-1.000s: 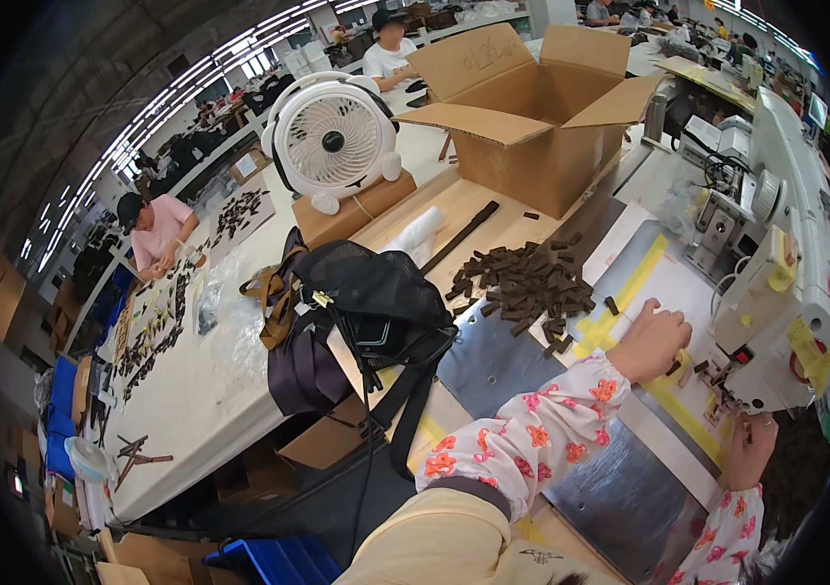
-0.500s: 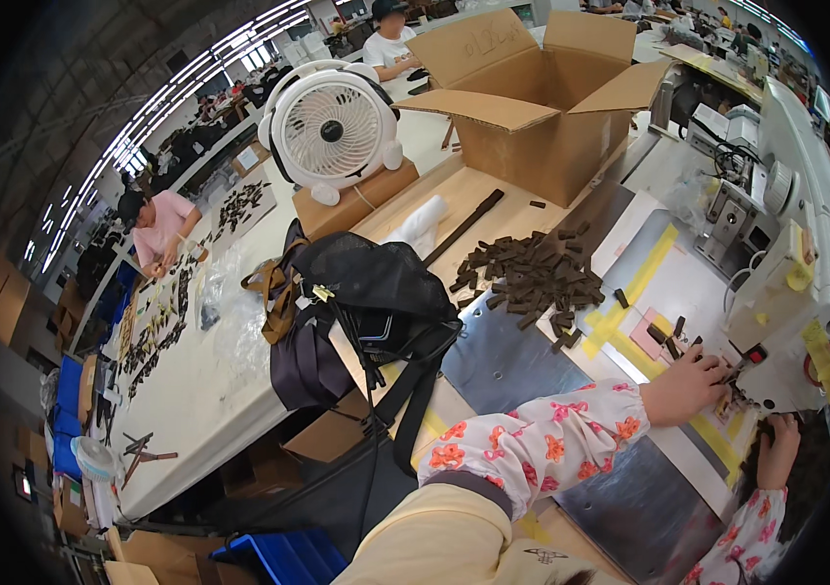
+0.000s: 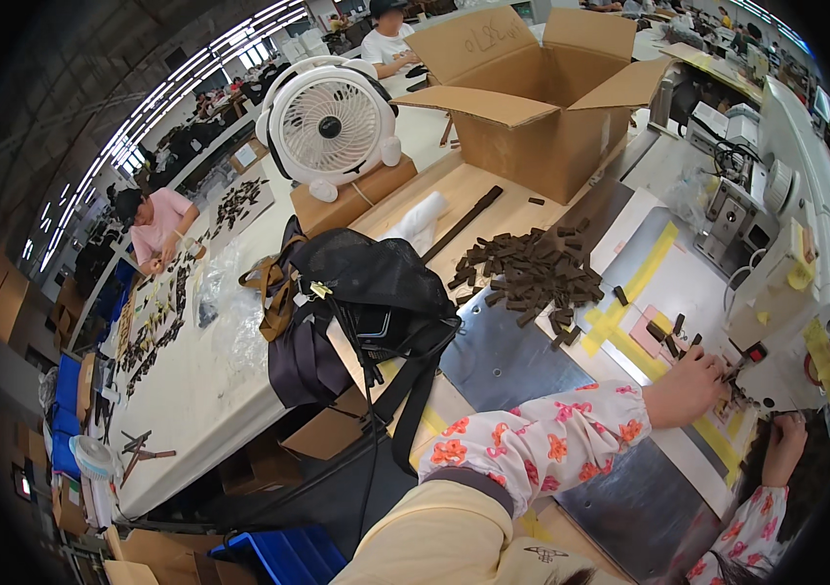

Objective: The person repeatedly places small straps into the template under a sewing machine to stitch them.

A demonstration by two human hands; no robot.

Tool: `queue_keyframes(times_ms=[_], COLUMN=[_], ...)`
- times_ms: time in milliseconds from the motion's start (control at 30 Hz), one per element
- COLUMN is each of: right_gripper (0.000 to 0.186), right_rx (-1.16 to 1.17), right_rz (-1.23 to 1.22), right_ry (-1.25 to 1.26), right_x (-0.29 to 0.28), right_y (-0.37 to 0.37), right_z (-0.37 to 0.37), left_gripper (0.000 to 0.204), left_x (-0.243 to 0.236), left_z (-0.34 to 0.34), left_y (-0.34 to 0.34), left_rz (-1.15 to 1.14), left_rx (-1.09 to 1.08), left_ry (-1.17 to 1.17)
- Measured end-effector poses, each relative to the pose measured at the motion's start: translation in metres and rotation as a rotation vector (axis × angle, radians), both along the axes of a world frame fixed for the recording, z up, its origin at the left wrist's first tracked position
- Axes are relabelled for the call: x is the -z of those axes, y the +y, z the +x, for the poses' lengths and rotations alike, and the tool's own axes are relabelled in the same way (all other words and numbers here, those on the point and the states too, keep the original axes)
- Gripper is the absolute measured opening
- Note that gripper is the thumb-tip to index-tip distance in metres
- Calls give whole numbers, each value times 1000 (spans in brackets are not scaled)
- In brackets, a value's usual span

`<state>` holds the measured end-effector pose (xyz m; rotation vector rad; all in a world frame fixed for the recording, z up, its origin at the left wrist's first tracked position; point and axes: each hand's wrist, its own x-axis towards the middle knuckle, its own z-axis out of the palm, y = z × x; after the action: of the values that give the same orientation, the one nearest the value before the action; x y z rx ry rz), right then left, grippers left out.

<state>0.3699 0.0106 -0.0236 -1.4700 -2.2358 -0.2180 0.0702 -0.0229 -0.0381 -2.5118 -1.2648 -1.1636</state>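
My left hand (image 3: 690,390), in a floral sleeve, is bent over the plate at the needle area of a white sewing machine (image 3: 785,356), fingers curled; what they hold is hidden. A few dark brown pieces (image 3: 658,331) lie just beyond its fingers on a pink patch (image 3: 645,322) bordered by yellow tape (image 3: 644,288). My right hand (image 3: 785,447) is low at the machine's near right, fingers bent, with its fingertips and anything in them unclear. A pile of small dark brown pieces (image 3: 532,273) lies left of the machine on wood and metal.
An open cardboard box (image 3: 532,141) stands behind the pile, a white fan (image 3: 327,127) on a carton to its left. A black bag with straps (image 3: 356,273) lies at the table's left. Two co-workers (image 3: 156,224) (image 3: 387,44) sit at other tables. A blue bin (image 3: 278,556) is below.
My left hand has moved right and down toward the needle, uncovering dark pieces on the pink patch. My right hand has shifted right. The whole view has shifted slightly.
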Motion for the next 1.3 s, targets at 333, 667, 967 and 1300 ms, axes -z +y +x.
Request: queue_keyframes(times_ms=[333,667,967,1300], right_gripper=[15,12,16,11], right_rx=[-31,-105,-221,-314], right_rz=[36,-975,-1010,-289], right_ry=[66,799,1003,426], right_x=[2,-35,-29,-27], right_y=[-3,-46,-44,-39], right_z=[-4,-102,-85,-77], left_gripper=[20,16,14,14], left_x=[2,-10,-30,-14], left_z=[-2,-16,-4,-13], left_y=[-3,-1,-1,2], left_rz=[-54,-375,-486,-293], left_rx=[38,186,258,132], left_ry=[49,-57,-96,-22])
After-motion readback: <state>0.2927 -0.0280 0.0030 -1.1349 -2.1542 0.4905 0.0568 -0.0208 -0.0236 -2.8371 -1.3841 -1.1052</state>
